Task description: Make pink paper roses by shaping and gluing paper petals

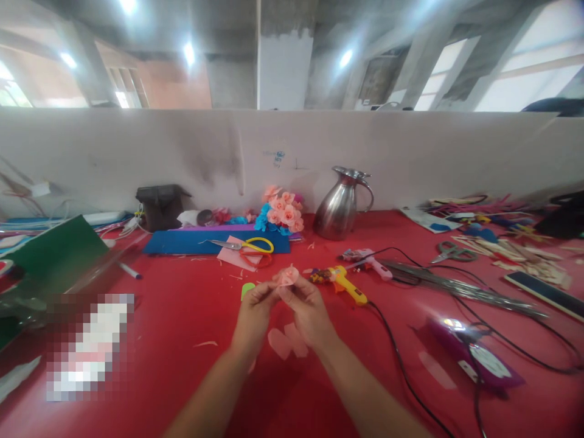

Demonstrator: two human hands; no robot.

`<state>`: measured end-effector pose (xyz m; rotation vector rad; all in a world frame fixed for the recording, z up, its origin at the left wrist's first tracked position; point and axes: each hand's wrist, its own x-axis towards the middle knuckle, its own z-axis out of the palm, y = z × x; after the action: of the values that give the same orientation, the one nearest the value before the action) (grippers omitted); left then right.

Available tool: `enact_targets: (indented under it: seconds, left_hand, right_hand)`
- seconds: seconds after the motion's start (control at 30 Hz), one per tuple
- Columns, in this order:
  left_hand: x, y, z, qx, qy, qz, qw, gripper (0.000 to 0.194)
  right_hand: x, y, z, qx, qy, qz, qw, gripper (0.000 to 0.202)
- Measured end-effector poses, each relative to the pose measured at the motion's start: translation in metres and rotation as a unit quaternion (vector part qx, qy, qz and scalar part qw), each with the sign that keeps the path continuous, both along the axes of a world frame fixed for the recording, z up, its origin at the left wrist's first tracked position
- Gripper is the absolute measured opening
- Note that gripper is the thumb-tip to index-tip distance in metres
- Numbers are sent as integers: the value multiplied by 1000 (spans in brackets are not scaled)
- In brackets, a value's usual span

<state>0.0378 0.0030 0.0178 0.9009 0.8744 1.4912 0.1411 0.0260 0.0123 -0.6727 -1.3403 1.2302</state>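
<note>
Between my two hands, over the middle of the red table, is a small pink paper flower (288, 277). The fingers of my left hand (258, 304) are closed on its left side. My right hand (310, 307) pinches it from the right, thumb in front. Just below my hands lie several loose pink petal pieces (279, 344). A light green piece (247, 291) shows beside my left hand. To the right of my right hand rests a yellow glue gun (344, 285), its black cord running toward the front edge.
Scissors (246, 244) lie on blue sheets (173, 242), near a bunch of pink and blue flowers (285, 212). Behind stands a steel jug (337, 207). At right are a pink glue gun (376, 264), wires (456, 289), a purple power strip (483, 362) and a phone (545, 295).
</note>
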Motion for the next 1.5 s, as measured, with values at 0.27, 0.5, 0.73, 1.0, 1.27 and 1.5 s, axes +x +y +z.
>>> enact_targets:
  seconds: [0.27, 0.5, 0.73, 1.0, 1.27, 1.5]
  left_hand:
    - [0, -1, 0, -4, 2, -5, 1000, 14]
    - [1, -2, 2, -10, 1, -9, 1000, 14]
    - [-2, 0, -2, -14, 3, -10, 1000, 15]
    - [-4, 1, 2, -17, 9, -10, 1000, 12]
    - [-12, 3, 7, -52, -69, -28, 996, 17]
    - [-18, 4, 8, -39, -79, -27, 996, 18]
  right_hand:
    - [-1, -1, 2, 16, 11, 6, 1000, 3]
    - [-1, -4, 4, 2, 21, 15, 1000, 5]
    - [-2, -4, 4, -56, 67, 11, 996, 14]
    - [0, -2, 8, -74, 40, 0, 996, 9]
    - [0, 1, 10, -30, -7, -11, 999, 10]
    - [-2, -1, 11, 4, -34, -9, 999, 7]
